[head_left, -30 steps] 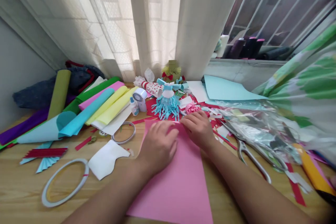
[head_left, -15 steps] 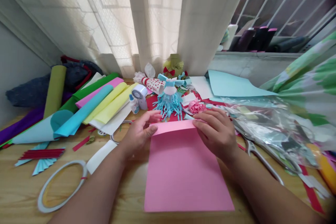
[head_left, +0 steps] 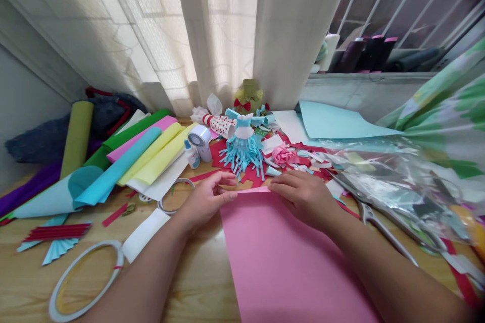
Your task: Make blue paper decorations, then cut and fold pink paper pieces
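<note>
Pink card sheet (head_left: 291, 262) on the wooden worktop (head_left: 204, 282), long axis running toward the person, slanting right; far edge seems narrowly folded. Neither hand clenched: right hand (head_left: 305, 199) flat along that fold, left hand (head_left: 206, 201) open, fingertips near it. Risk — a sideways slip would skew the crease, or snag the fringed paper doll (head_left: 242, 156) just beyond.

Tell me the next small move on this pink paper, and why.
Probably run the right hand along the narrow folded strip at the top of the pink paper sheet to sharpen the crease. That hand lies at the strip's end, the sheet lies flat on the wooden table, and the left hand is close by to steady it.
</note>
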A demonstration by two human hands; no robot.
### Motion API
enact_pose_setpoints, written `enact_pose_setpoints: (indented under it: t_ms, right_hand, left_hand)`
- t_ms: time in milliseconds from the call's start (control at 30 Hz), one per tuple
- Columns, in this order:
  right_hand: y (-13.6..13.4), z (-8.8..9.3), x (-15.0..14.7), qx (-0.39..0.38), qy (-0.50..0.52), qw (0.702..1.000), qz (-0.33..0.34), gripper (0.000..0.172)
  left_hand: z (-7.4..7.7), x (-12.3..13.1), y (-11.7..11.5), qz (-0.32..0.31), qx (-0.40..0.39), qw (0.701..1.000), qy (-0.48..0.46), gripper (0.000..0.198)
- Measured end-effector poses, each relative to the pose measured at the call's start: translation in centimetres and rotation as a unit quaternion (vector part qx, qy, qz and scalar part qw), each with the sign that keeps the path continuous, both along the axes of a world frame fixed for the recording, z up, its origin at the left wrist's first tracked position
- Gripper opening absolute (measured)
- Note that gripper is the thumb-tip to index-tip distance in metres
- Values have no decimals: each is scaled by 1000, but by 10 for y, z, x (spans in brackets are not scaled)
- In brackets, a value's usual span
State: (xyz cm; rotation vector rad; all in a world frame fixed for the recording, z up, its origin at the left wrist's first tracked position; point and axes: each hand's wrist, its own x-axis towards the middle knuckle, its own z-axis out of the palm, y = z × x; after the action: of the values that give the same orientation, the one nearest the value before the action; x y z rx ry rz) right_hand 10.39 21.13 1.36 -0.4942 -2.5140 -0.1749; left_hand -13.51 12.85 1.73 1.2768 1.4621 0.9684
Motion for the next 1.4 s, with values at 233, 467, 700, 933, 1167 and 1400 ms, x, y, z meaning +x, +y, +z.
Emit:
enact_pose_setpoints:
  t_ms: [233, 467, 700, 933, 1167, 1400]
  right_hand:
    - [1, -3, -1, -19, -20, 999, -21, 17]
    - [6, 2, 5, -35, -25, 999, -13, 18]
    - [7, 6, 8, -5, 55, 998, -1, 16]
    - [3, 8, 3, 27, 145, 989, -4, 11]
    - [5, 11, 8, 32, 216, 976, -2, 12]
    - [-1, 20, 8, 26, 190, 982, 7, 14]
  left_hand:
    - [1, 2, -5, -60, 68, 977, 191, 34]
    - [-8, 0, -5, -104, 177, 887, 413, 45]
    - [-10, -9, -1, 6, 212, 885, 414, 17]
    - [-5, -7, -5, 107, 210, 897, 374, 7]
    - [5, -16, 1, 26, 19, 944, 328, 16]
    - [5, -11, -1, 18, -1, 954, 300, 21]
